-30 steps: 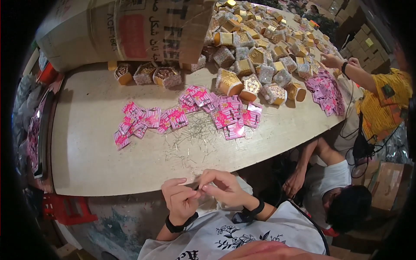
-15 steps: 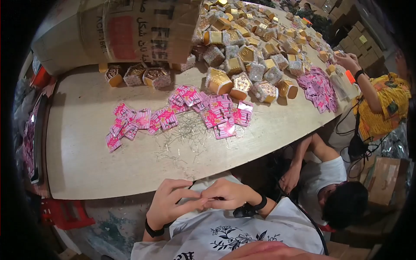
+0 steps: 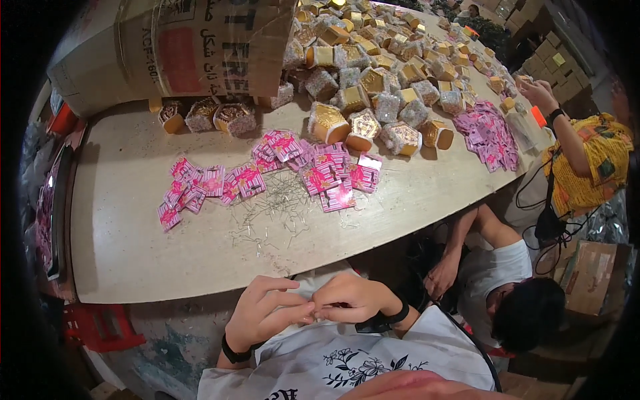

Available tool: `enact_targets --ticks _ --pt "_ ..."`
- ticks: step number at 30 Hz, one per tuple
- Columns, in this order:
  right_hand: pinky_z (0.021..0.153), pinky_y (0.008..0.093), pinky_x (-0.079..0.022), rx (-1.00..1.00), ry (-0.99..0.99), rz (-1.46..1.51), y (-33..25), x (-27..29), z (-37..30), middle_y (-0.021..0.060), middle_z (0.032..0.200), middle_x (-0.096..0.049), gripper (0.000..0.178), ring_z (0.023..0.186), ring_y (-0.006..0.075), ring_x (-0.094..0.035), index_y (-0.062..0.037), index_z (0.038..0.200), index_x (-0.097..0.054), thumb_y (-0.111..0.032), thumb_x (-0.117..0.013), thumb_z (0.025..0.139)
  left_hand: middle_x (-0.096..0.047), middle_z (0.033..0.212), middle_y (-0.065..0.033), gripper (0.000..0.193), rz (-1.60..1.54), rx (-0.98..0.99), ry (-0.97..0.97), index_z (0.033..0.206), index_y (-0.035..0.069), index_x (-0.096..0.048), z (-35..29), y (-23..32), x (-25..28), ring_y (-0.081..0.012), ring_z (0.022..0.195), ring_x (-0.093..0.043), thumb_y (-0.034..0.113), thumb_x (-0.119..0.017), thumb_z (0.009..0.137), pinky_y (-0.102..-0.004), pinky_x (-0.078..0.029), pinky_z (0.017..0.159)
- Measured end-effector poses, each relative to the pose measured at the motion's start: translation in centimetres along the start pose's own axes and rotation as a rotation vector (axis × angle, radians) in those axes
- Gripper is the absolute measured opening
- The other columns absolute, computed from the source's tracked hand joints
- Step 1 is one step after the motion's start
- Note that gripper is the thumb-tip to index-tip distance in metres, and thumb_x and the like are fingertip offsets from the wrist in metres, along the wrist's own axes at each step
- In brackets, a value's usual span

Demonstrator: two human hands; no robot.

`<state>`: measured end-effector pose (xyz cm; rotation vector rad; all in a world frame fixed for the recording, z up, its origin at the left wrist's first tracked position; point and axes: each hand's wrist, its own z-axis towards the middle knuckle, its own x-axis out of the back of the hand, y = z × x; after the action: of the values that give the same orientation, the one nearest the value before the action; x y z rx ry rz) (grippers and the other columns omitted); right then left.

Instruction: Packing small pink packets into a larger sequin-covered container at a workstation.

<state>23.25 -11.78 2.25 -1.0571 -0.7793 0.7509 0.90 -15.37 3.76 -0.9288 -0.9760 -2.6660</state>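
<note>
Both hands pinch a tiny item at the near edge, below the worktop.
Left hand [image 3: 267,312] and right hand [image 3: 350,300] meet fingertip to fingertip, closed on something too small to identify; steady, close pinching suits it. On the worktop [image 3: 120,247]: roughly 25 pink packets [image 3: 267,177], 1 cardboard box [image 3: 173,47], uncounted pins [image 3: 273,207].

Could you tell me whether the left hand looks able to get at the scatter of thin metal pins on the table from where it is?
Probably yes. The left hand is at the table's near edge, fingertips against the right hand, and the metal pins lie on bare tabletop just ahead, nothing between.
</note>
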Motion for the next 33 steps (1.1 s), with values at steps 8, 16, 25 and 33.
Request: enact_targets --ticks 8,16,25,33 --pt "0.050 0.0314 -0.039 0.045 0.230 -0.046 -0.8 -1.2 0.8 0.0087 0.067 -0.056 0.005 0.051 0.0224 -0.050 -0.0029 0.090 -0.061 -0.006 -0.060 0.086 -0.060 0.085 0.0011 0.022 0.210 -0.067 0.162 0.088 0.012 -0.066 -0.7 0.4 -0.7 -0.0213 0.088 -0.062 0.013 -0.074 0.067 -0.0330 -0.048 0.068" --pt "0.061 0.0243 -0.044 -0.182 0.356 0.102 -1.2 -2.6 0.4 0.0053 0.084 -0.067 0.014 0.066 0.0123 -0.057 -0.0035 0.099 -0.068 -0.007 -0.067 0.086 -0.060 0.086 -0.0020 0.021 0.396 -0.177 0.122 0.087 0.007 -0.068 -1.4 0.5 -0.3 -0.0219 0.089 -0.061 0.013 -0.073 0.069 -0.0328 -0.049 0.067" --pt "0.051 0.0229 -0.039 -0.299 0.261 0.126 -1.6 -0.4 1.8 0.0022 0.067 -0.058 0.011 0.055 0.0080 -0.048 -0.0026 0.088 -0.064 -0.002 -0.069 0.079 -0.063 0.083 -0.0041 0.028 0.348 -0.029 0.062 0.082 0.005 -0.069 -0.7 0.2 0.7 -0.0253 0.083 -0.064 0.008 -0.073 0.054 -0.0341 -0.050 0.063" --pt "0.049 0.0227 -0.040 -0.037 0.423 -0.189 -0.1 1.5 3.6 0.0001 0.067 -0.059 0.014 0.056 0.0057 -0.051 -0.0050 0.085 -0.062 -0.004 -0.070 0.074 -0.064 0.090 -0.0101 0.025 0.281 0.160 0.113 0.096 0.002 -0.066 1.1 -1.2 1.0 -0.0304 0.085 -0.061 0.002 -0.075 0.072 -0.0381 -0.050 0.076"
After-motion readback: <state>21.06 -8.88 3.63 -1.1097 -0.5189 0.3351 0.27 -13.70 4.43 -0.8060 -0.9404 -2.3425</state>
